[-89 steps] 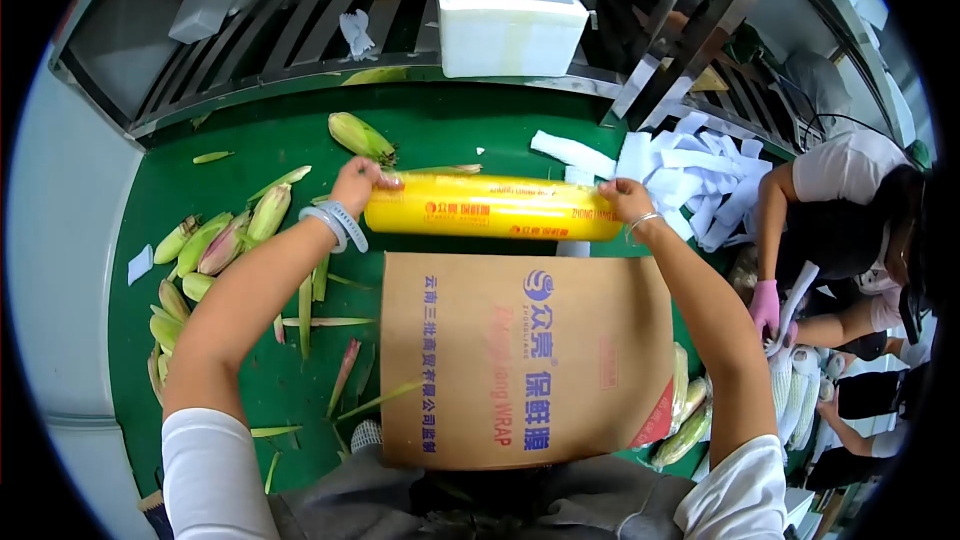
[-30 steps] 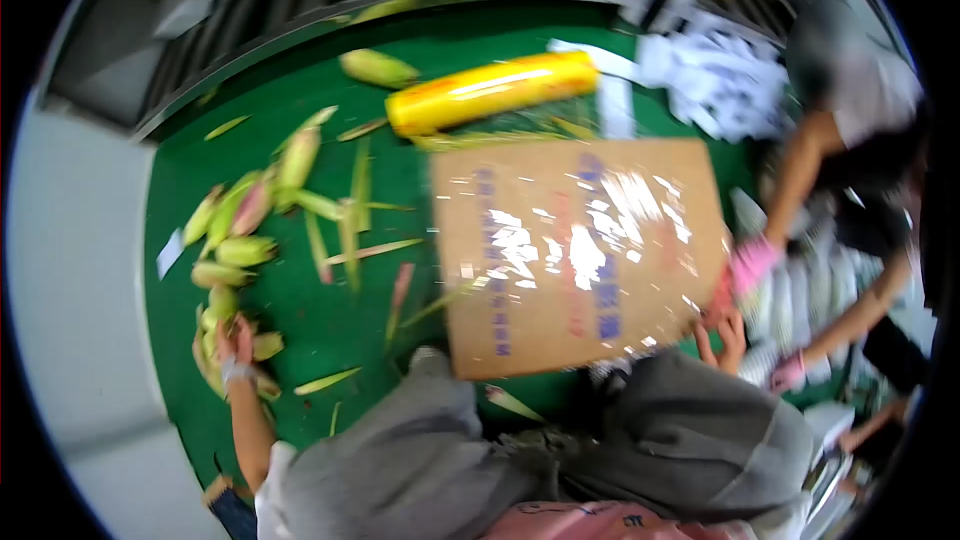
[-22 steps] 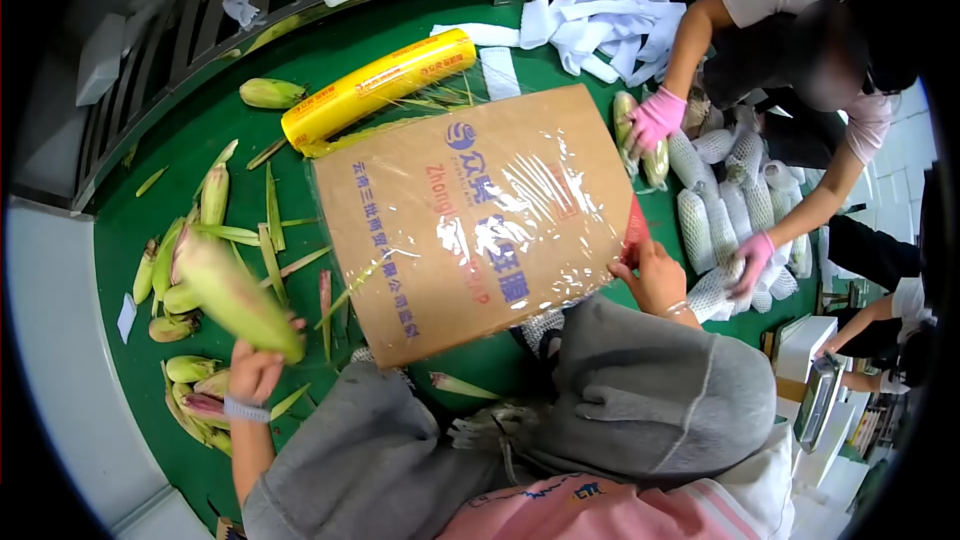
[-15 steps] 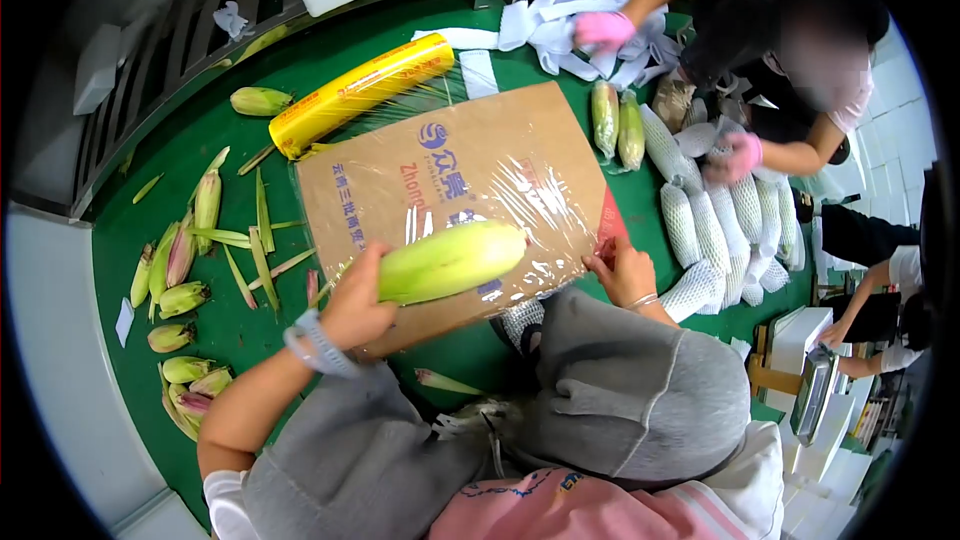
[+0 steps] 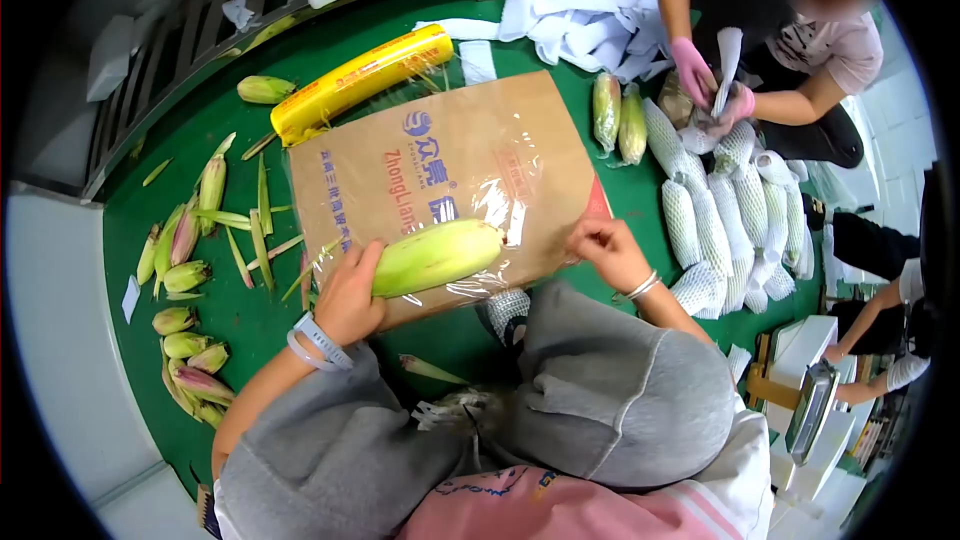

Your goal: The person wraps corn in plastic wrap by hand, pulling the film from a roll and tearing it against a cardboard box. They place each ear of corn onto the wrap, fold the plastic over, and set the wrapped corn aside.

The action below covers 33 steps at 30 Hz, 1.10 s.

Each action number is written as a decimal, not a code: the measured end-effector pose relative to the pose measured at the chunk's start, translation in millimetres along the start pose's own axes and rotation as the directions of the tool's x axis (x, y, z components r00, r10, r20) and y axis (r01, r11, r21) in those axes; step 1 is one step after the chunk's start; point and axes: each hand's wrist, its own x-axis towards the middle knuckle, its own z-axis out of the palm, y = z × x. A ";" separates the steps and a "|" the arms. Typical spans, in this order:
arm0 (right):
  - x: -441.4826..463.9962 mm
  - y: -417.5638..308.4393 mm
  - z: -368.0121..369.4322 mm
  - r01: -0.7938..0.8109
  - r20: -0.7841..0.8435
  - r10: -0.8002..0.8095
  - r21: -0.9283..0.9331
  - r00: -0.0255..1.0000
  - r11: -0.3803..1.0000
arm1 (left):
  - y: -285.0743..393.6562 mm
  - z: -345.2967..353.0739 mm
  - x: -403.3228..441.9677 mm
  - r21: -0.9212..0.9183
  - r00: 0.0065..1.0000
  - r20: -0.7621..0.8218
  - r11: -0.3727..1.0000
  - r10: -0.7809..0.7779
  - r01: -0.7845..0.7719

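Observation:
My left hand (image 5: 350, 292) is closed around the left end of a green ear of corn (image 5: 440, 256). The ear lies across clear cling film (image 5: 505, 180) spread over a flat cardboard sheet (image 5: 365, 155). At the sheet's right edge, my right hand (image 5: 608, 252) has its fingertips pinched together on the film's edge, which is hard to see there. The yellow cling film roll (image 5: 360, 85) lies along the far side of the cardboard.
Unwrapped corn (image 5: 185, 345) and loose husks (image 5: 258, 230) lie to the left. Two film-wrapped ears (image 5: 632, 128), several ears in white foam netting (image 5: 725, 215) and a pile of white netting sleeves (image 5: 585, 15) are on the right. A co-worker in pink gloves (image 5: 690, 70) crouches beyond them.
My right hand has shifted slightly left and up, its fingers now pinched. The corn has moved a little left with my left hand. The co-worker's gloved hands have come together at a netting sleeve.

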 end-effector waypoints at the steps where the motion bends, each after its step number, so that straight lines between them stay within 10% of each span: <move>1: 3.4 -15.7 4.5 0.005 0.020 -0.005 0.002 1.000 1.000 | 1.4 0.4 -0.7 0.023 1.000 0.010 1.000 -0.001 0.001; 5: 27.5 -71.7 69.2 0.632 0.377 -0.567 -0.065 0.732 0.772 | 9.2 4.6 -0.8 0.112 0.999 0.007 0.993 0.042 -0.043; 8: 40.8 -56.7 119.3 0.567 0.516 -0.413 -0.181 0.750 0.803 | 13.8 -3.7 3.5 0.125 0.998 0.032 0.990 0.060 -0.064; 10: 45.1 -59.2 132.6 0.771 0.560 -0.590 -0.611 0.582 0.180 | 0.0 -7.9 -5.3 0.166 0.974 -0.014 0.961 0.227 -0.222; 11: 48.0 -57.1 135.7 0.790 0.577 -0.595 -0.589 0.559 0.171 | -5.4 -12.1 -15.4 0.176 0.979 -0.030 0.965 0.203 -0.195; 13: 53.0 -49.4 136.2 0.695 0.541 -0.527 -0.705 0.655 0.140 | -14.2 -15.5 -44.6 0.019 0.936 -0.350 1.000 0.028 -0.023; 14: 53.0 -48.1 137.7 0.669 0.531 -0.498 -0.729 0.686 0.145 | -24.7 -11.8 -65.9 -0.195 0.864 -0.296 0.912 -0.406 0.362; 15: 53.0 -46.8 139.2 0.678 0.534 -0.501 -0.719 0.681 0.155 | -36.7 -8.0 -79.3 -0.188 0.860 -0.295 0.907 -0.417 0.376; 17: 54.8 -45.3 139.1 0.691 0.568 -0.519 -0.720 0.638 0.061 | -56.2 4.4 -100.6 -0.627 0.529 0.513 0.127 -0.676 0.769; 21: 55.0 -49.2 137.3 0.728 0.592 -0.536 -0.682 0.602 0.064 | -75.9 73.3 -93.5 -0.804 0.680 0.556 -0.104 -0.477 0.585; 23: 53.1 -47.6 136.8 0.728 0.590 -0.546 -0.684 0.594 0.054 | -76.0 73.5 -95.5 -0.793 0.707 0.592 -0.437 -0.387 0.424; 33: 50.9 -51.9 136.7 0.694 0.606 -0.504 -0.720 0.616 -0.017 | -52.5 37.3 -86.7 -0.708 0.651 0.689 -0.486 -0.318 0.512</move>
